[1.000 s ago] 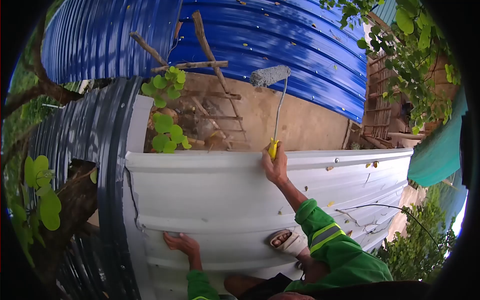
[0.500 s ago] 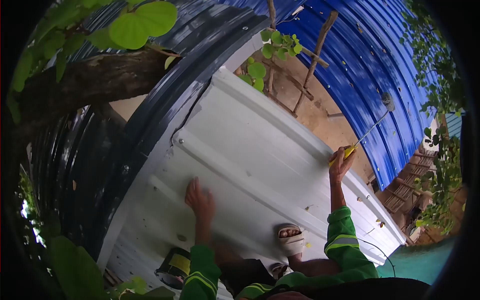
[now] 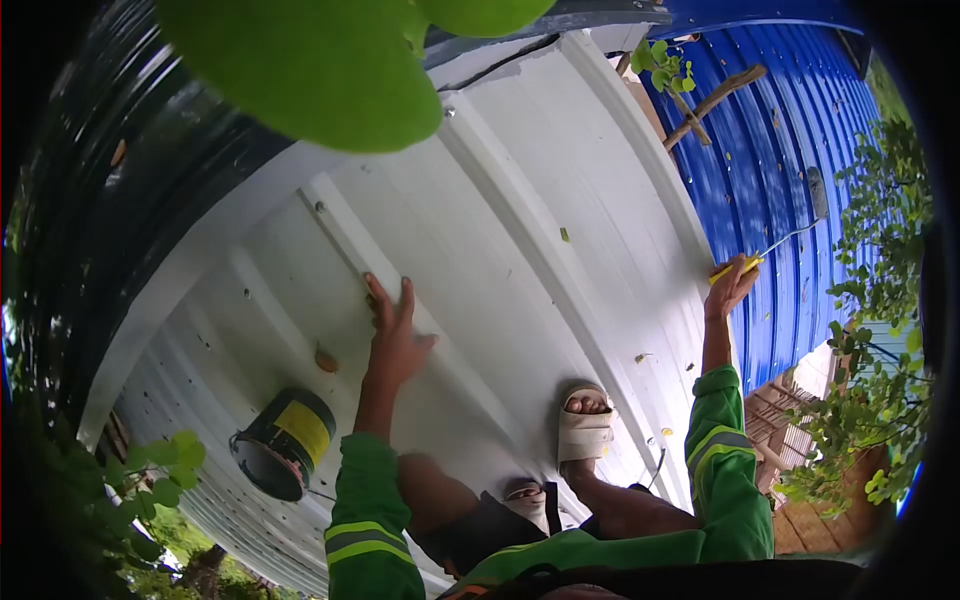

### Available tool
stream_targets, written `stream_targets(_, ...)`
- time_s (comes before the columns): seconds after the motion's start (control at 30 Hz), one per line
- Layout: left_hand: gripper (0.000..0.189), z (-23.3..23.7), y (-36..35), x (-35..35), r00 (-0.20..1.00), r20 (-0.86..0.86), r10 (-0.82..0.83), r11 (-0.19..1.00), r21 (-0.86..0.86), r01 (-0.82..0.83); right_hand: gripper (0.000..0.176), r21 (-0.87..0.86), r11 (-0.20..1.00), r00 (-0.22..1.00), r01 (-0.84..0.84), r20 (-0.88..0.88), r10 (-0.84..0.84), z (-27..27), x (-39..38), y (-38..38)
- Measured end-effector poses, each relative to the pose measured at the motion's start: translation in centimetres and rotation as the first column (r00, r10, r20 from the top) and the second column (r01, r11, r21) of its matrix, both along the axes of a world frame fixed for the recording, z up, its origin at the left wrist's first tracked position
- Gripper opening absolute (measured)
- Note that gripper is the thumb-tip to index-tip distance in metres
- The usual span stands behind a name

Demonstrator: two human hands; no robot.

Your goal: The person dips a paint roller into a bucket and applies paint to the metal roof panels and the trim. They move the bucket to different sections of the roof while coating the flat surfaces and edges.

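My right hand (image 3: 732, 287) is wrapped round the yellow handle of a paint roller (image 3: 790, 238). The roller's grey sleeve sticks out over the blue roofing at the right. With fingers spread, my left hand (image 3: 392, 328) is at a raised rib of the pale metal roof (image 3: 480, 290); whether it presses on the sheet is hard to tell. Below and left of that hand, a dark paint bucket (image 3: 303, 425) with a yellow label leans on the roof, its mouth facing the lower left.
A sandalled foot (image 3: 585, 430) stands on the pale sheet between my arms. Dark curved roofing (image 3: 150, 170) runs along the left. Blue roofing (image 3: 770, 130) lies beyond the right edge, with a wooden pole (image 3: 715, 103) beside it. A big green leaf (image 3: 310, 70) blocks the upper view.
My view has swung, bringing the bucket and more of the pale roof into sight. My left hand's fingers have spread apart. The paint roller stays in my right hand, out to the right.
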State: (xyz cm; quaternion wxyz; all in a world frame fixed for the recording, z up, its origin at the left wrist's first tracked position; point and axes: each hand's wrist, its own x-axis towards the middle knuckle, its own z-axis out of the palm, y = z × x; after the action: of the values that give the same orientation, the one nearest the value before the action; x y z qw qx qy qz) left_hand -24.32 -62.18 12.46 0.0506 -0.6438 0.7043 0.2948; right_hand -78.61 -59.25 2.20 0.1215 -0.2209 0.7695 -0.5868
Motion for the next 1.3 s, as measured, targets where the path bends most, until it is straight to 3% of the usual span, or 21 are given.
stream_targets(0.1,0.103,-0.7,0.5,0.4,0.999,0.045,-0.015,0.999,-0.036,0.017,0.028,-0.025,0.994,0.994,-0.104,0.012,0.104,3.3,3.8,1.0)
stream_targets(0.27,0.101,-0.6,0.7,0.8,0.997,0.074,-0.009,0.999,-0.035,0.012,0.025,-0.025,0.909,0.908,-0.417,0.026,0.417,6.2,11.5,4.3)
stream_targets(0.47,0.098,-0.4,1.9,3.3,0.998,-0.065,-0.012,0.990,-0.138,0.003,0.022,0.050,0.733,0.733,-0.679,0.102,0.672,6.7,18.6,5.8)
stream_targets(0.57,0.094,-0.2,4.5,5.2,0.937,-0.307,0.169,0.986,0.062,-0.158,0.021,0.132,0.664,0.674,-0.736,0.054,0.737,7.6,20.7,6.3)
stream_targets(0.6,0.090,-0.8,6.4,5.5,0.938,-0.315,0.146,0.989,0.052,-0.137,0.022,0.137,0.623,0.634,-0.770,0.056,0.771,7.8,21.1,6.4)
stream_targets(0.7,0.089,-2.8,13.0,5.6,0.965,-0.236,0.114,0.993,0.024,-0.111,0.022,0.185,0.559,0.567,-0.808,-0.010,0.823,7.5,21.0,6.8)
stream_targets(0.73,0.088,-4.3,14.6,5.1,0.978,-0.200,0.057,0.995,-0.063,-0.071,0.020,0.246,0.517,0.529,-0.820,-0.020,0.848,8.4,21.1,6.9)
stream_targets(0.77,0.087,-5.9,15.6,5.1,0.989,-0.146,0.010,0.986,-0.161,-0.033,0.021,0.257,0.521,0.481,-0.814,-0.203,0.853,7.0,20.5,6.4)
stream_targets(0.8,0.085,-6.4,16.1,5.2,0.996,-0.085,-0.036,0.968,-0.249,0.014,0.021,0.282,0.511,0.472,-0.812,-0.200,0.859,8.0,20.8,6.1)
stream_targets(0.83,0.085,-5.5,15.8,5.4,0.992,-0.118,-0.031,0.984,-0.176,0.010,0.022,0.303,0.503,0.463,-0.809,-0.197,0.864,9.4,21.5,5.7)
stream_targets(0.87,0.084,-4.5,15.2,5.6,0.989,-0.149,-0.022,0.995,-0.104,0.006,0.024,0.304,0.496,0.411,-0.813,-0.305,0.859,11.9,22.9,5.0)
stream_targets(1.0,0.083,-4.4,15.1,6.9,0.965,-0.261,-0.031,0.999,0.025,0.039,0.022,0.336,0.326,0.211,-0.884,-0.336,0.918,17.9,24.4,2.6)
stream_targets(1.07,0.082,-5.2,15.2,7.2,0.965,-0.248,-0.083,0.997,-0.028,0.078,0.023,0.391,0.262,0.106,-0.882,-0.377,0.920,21.1,25.3,2.0)
stream_targets(1.17,0.082,-5.8,14.8,7.3,0.964,-0.242,-0.112,0.994,-0.043,0.105,0.023,0.533,0.130,-0.171,-0.836,-0.479,0.861,25.7,27.3,1.2)
stream_targets(1.3,0.082,-9.4,15.9,9.0,0.944,-0.307,-0.123,0.991,-0.083,0.102,0.024,0.660,0.100,-0.341,-0.744,-0.505,0.793,29.9,30.7,0.9)
